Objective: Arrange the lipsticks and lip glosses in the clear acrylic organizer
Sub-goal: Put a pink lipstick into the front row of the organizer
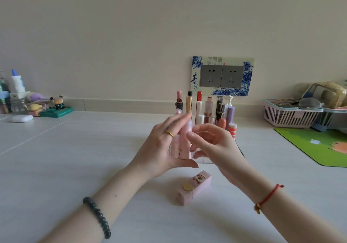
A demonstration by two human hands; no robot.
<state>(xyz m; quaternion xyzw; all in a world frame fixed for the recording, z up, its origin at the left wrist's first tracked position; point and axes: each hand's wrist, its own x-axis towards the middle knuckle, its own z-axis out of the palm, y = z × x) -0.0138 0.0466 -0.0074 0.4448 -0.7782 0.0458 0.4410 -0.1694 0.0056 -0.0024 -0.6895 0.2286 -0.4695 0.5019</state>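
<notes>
White tabletop (93, 158) stretches away beneath us toward a cream wall, and our two bare forearms reach in from the bottom edge. A dark green bead bracelet (97, 217) circles the left wrist and a red cord bracelet (268, 195) the right.

Between the wrists a pink square-sided lipstick box (195, 190) with a gold round seal lies on its side on the tabletop, touched by neither hand.

Just beyond it our left hand (159, 148), a gold ring (169, 133) on one finger, is spread. Its fingers are nearly straight and point up, its thumb is stretched out low, and its palm is cupped against the left side of an upright pale pink lip gloss tube (184, 147).

Our right hand (216, 145) pinches that lip gloss tube near its top, thumb pad on the front and curled fingers behind. A second, paler pink tube (175, 147) stands just beside it, next to the left palm.

The lip gloss tube's foot sits at the front left corner of the clear acrylic organizer (203, 161). We cannot tell whether it is seated in a compartment.

Behind our hands the organizer's back rows hold standing sticks, among them a gold one (188, 104), a red-capped one (199, 96), a lilac one (231, 114) and a red-and-white striped one (232, 130).

Farther right a green mat (309, 145) lies flat, with a pink slatted basket (285, 115) behind it. Far left are small cartoon figurines (59, 102) and a white oval case (21, 118).

On the wall, grey double sockets sit in a blue-and-white floral surround (195, 64).
</notes>
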